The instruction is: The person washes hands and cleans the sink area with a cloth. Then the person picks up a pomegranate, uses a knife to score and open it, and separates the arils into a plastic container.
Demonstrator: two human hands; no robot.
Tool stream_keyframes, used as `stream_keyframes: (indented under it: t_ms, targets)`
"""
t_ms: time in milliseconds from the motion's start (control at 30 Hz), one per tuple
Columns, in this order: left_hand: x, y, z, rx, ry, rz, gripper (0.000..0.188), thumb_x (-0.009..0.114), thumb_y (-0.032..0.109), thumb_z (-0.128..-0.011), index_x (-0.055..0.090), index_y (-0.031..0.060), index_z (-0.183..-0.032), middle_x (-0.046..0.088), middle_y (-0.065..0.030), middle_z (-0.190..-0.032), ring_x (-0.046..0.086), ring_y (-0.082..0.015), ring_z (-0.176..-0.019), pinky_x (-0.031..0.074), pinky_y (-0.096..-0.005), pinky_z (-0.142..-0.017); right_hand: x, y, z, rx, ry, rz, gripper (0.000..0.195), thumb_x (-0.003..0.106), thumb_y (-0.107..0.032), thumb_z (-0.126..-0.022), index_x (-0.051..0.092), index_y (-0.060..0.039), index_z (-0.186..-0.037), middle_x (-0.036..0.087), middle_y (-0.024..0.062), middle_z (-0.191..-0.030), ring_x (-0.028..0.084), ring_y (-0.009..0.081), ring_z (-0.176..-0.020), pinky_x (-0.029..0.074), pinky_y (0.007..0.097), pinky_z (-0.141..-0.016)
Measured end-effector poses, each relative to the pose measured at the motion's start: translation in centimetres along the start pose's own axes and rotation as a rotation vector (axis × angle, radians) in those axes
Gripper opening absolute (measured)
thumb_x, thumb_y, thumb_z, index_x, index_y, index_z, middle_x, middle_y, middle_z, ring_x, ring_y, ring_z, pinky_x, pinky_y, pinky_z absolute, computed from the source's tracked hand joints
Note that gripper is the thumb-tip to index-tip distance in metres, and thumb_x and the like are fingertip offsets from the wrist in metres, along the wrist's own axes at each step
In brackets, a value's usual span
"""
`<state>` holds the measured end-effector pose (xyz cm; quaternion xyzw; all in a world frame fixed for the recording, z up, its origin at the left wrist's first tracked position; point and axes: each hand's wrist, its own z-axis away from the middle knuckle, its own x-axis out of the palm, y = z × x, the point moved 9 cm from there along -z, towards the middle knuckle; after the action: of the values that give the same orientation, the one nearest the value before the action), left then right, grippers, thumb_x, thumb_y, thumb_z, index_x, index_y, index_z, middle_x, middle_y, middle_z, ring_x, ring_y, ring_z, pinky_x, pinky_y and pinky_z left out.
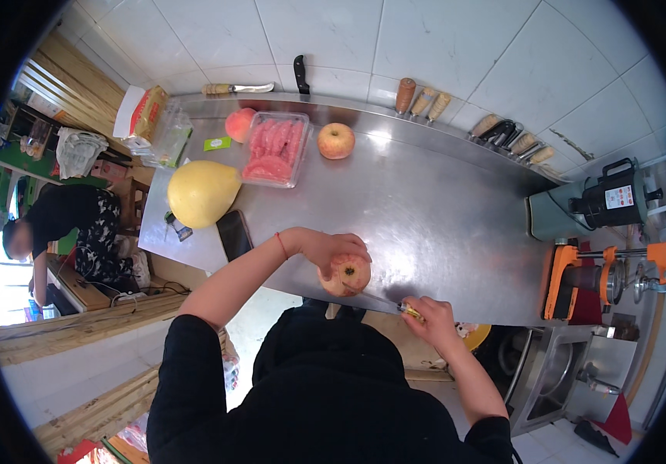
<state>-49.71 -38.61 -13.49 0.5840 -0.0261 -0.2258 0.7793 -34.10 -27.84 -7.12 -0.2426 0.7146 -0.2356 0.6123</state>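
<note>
My left hand [336, 250] curves over the back of a round pink-yellow fruit [351, 281], its fingers pressed on the skin. The fruit looks like a pomegranate, with a dark crown in the middle of its top and thin lines across the skin around it. It rests near the front edge of the steel counter [455, 232]. In my right hand [434, 319] is a small knife [382, 300] with a yellowish handle. Its thin blade points left, and the tip meets the fruit's lower right side; how deep it goes cannot be seen.
Farther back lie an apple [336, 141], a clear box of pink fruit segments [275, 149], a peach [240, 124] and a pomelo [202, 194]. A phone [234, 235] lies left of my forearm. Knife handles [423, 102] line the back ledge. A juicer [594, 200] stands right; a person [72, 232] bends at left.
</note>
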Motion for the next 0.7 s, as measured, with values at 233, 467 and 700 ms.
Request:
stream_keyframes:
  t_ms: [233, 467, 700]
  targets:
    - [0.5, 0.3, -1.4, 0.002, -0.158, -0.031, 0.089, 0.071, -0.003, -0.048, 0.043, 0.0130, -0.130, 0.031, -0.0090, -0.136, 0.026, -0.0278, -0.129, 0.024, -0.0345, -0.107, 0.2, 0.3, -1.1, -0.075, -0.028, 0.136, 0.028, 0.072, -0.027, -0.072, 0.062, -0.0125, -0.093, 0.053, 0.0025, -0.063, 0.054, 0.0202, -0.048, 0.044, 0.0299, -0.043]
    - [1.4, -1.4, -2.5, 0.042, -0.289, -0.108, 0.090, 0.071, -0.001, -0.049, 0.042, 0.0163, -0.132, 0.029, -0.0113, -0.141, 0.022, -0.0318, -0.132, 0.022, -0.0396, -0.108, 0.3, -0.1, -1.9, -0.084, -0.049, 0.168, 0.027, 0.071, -0.029, -0.073, 0.061, -0.0128, -0.093, 0.053, 0.0027, -0.063, 0.054, 0.0203, -0.048, 0.044, 0.0301, -0.043]
    - [-1.9, -0.8, 5.3, -0.141, 0.659, -0.142, 0.104, 0.083, 0.021, -0.054, 0.024, 0.0074, -0.139, 0.020, -0.0192, -0.144, 0.012, -0.0366, -0.136, 0.019, -0.0432, -0.110, 0.7, 0.0, -1.6, -0.027, -0.032, 0.171, 0.028, 0.069, -0.030, -0.075, 0.060, -0.0123, -0.095, 0.052, 0.0034, -0.063, 0.055, 0.0212, -0.049, 0.045, 0.0314, -0.044]
